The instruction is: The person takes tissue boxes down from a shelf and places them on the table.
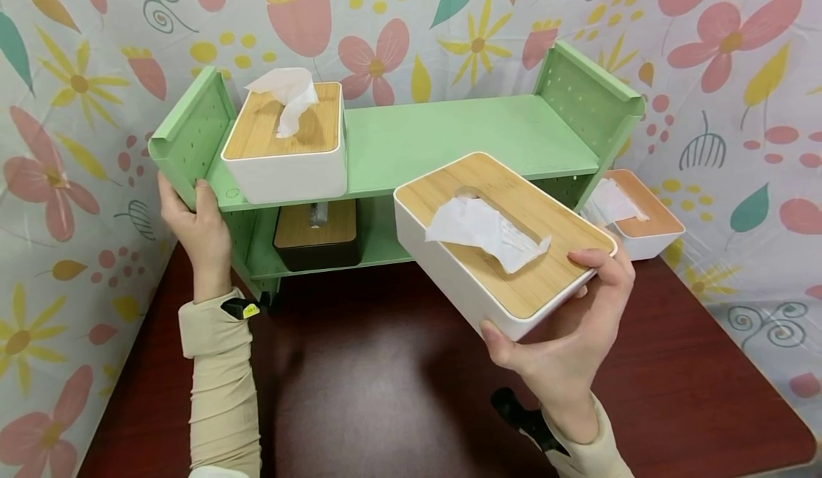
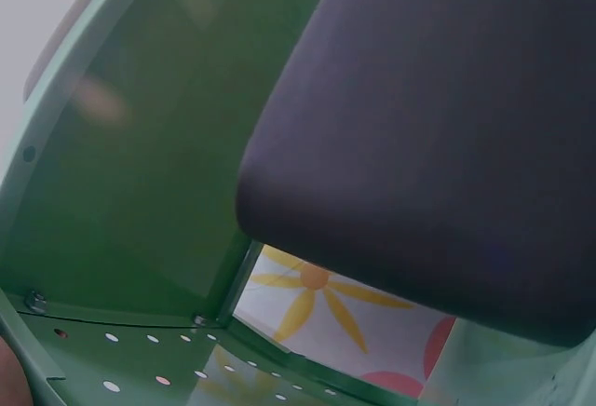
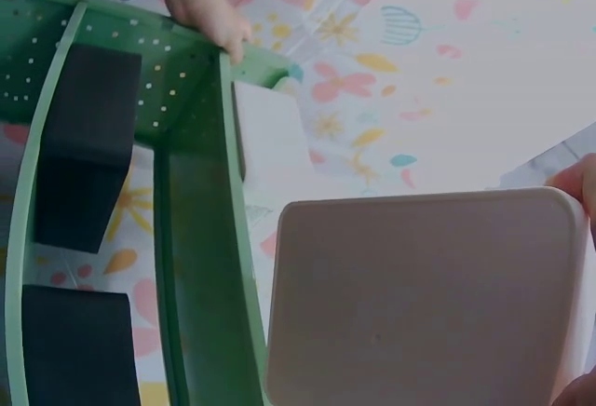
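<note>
My right hand [image 1: 578, 328] holds a white tissue box [image 1: 443, 264] by its near right end, thumb on the side wall and a finger over the bamboo lid. A tissue sticks out of its slot. The box is tilted in the air in front of the green two-tier shelf [image 1: 449, 132]; its plain underside shows in the right wrist view. At the far left, my left hand [image 1: 202, 232] grips the front edge of the shelf's side panel [image 1: 193, 139]. Another white tissue box [image 1: 295, 178] with a bamboo lid sits on the upper tier's left end.
A black tissue box [image 1: 321, 253] with a wooden lid stands on the lower tier; the right wrist view shows a second black box [image 3: 79, 345] there. One more white tissue box [image 1: 648, 246] stands on the dark red table [image 1: 359, 392], right of the shelf. Flowered curtains hang around.
</note>
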A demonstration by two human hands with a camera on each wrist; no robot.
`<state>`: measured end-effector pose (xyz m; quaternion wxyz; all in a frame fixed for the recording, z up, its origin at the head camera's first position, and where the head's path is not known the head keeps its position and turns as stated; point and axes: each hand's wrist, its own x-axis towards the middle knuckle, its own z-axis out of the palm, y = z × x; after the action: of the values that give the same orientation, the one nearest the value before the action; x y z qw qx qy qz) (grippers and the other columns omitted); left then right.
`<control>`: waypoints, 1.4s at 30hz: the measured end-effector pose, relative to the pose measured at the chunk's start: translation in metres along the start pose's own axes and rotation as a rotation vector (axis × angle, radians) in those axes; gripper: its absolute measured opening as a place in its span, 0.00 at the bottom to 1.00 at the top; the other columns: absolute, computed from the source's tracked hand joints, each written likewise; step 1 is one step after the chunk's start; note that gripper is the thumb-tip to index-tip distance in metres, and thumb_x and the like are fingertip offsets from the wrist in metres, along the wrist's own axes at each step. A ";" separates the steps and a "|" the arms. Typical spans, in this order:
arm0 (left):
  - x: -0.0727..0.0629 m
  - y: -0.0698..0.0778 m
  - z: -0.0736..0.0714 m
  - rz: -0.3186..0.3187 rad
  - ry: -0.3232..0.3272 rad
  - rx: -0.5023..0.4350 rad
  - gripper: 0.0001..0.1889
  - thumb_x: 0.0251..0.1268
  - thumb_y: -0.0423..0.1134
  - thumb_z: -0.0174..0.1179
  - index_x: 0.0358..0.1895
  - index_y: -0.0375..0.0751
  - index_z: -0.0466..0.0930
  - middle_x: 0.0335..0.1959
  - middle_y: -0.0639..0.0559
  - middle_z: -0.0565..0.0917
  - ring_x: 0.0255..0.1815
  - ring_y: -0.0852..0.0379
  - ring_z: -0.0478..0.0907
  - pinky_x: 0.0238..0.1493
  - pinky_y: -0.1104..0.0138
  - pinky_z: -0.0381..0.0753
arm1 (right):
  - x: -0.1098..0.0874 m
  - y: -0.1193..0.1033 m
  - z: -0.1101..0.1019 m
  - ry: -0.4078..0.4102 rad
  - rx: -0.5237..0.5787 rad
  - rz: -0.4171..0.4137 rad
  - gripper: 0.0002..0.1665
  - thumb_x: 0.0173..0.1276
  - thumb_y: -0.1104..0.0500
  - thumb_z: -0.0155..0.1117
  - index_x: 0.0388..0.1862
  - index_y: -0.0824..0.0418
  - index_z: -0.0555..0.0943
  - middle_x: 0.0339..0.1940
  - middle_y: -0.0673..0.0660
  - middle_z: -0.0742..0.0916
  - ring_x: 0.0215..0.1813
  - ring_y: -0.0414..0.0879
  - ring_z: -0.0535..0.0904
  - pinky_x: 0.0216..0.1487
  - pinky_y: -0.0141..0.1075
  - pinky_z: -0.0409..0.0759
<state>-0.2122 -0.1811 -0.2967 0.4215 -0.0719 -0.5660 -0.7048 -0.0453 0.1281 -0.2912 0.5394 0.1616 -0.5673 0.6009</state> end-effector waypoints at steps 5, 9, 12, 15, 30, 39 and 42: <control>0.000 0.000 0.000 -0.008 -0.002 0.013 0.21 0.65 0.24 0.43 0.60 0.36 0.73 0.52 0.44 0.78 0.54 0.50 0.73 0.57 0.65 0.70 | -0.001 0.003 -0.005 0.002 0.023 0.003 0.52 0.21 0.60 0.84 0.44 0.79 0.66 0.52 0.64 0.69 0.56 0.58 0.68 0.56 0.37 0.68; 0.000 0.000 0.000 -0.009 -0.001 0.013 0.21 0.65 0.25 0.43 0.60 0.36 0.73 0.52 0.44 0.78 0.54 0.50 0.73 0.57 0.65 0.70 | -0.001 0.005 -0.010 -0.004 0.052 0.019 0.51 0.19 0.63 0.83 0.45 0.78 0.66 0.51 0.64 0.70 0.56 0.57 0.69 0.55 0.37 0.68; 0.001 0.000 -0.001 -0.009 0.000 0.006 0.21 0.65 0.25 0.43 0.60 0.36 0.73 0.51 0.44 0.78 0.53 0.50 0.73 0.56 0.65 0.70 | -0.002 0.008 -0.013 -0.012 0.061 0.027 0.51 0.19 0.65 0.83 0.45 0.79 0.66 0.51 0.64 0.70 0.56 0.57 0.69 0.55 0.36 0.69; 0.001 0.000 0.000 -0.008 -0.001 0.008 0.21 0.65 0.25 0.43 0.60 0.36 0.73 0.51 0.44 0.78 0.53 0.51 0.73 0.56 0.65 0.71 | -0.003 0.011 -0.017 -0.019 0.073 0.030 0.51 0.19 0.65 0.83 0.45 0.79 0.66 0.51 0.64 0.70 0.56 0.57 0.69 0.55 0.37 0.69; 0.000 0.000 0.000 0.001 -0.007 0.003 0.21 0.65 0.24 0.42 0.60 0.36 0.73 0.51 0.44 0.78 0.54 0.50 0.74 0.57 0.64 0.71 | -0.004 0.025 -0.034 -0.011 0.056 0.007 0.51 0.18 0.60 0.85 0.41 0.79 0.66 0.54 0.67 0.69 0.57 0.59 0.67 0.55 0.39 0.68; 0.000 0.001 -0.001 0.017 -0.009 0.025 0.21 0.65 0.25 0.42 0.59 0.35 0.73 0.50 0.44 0.78 0.52 0.51 0.74 0.56 0.65 0.71 | -0.007 0.029 -0.041 -0.004 0.032 -0.016 0.49 0.20 0.60 0.84 0.39 0.79 0.65 0.55 0.69 0.69 0.58 0.59 0.66 0.57 0.39 0.68; 0.000 0.001 0.000 0.007 -0.006 0.027 0.21 0.65 0.24 0.42 0.59 0.35 0.73 0.50 0.45 0.78 0.52 0.51 0.74 0.56 0.65 0.71 | -0.008 0.029 -0.041 0.011 0.025 -0.028 0.49 0.20 0.58 0.85 0.38 0.78 0.66 0.55 0.69 0.69 0.59 0.60 0.66 0.57 0.39 0.68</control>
<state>-0.2115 -0.1815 -0.2961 0.4232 -0.0705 -0.5765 -0.6954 -0.0497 0.1661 -0.3247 0.5489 0.1727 -0.5545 0.6011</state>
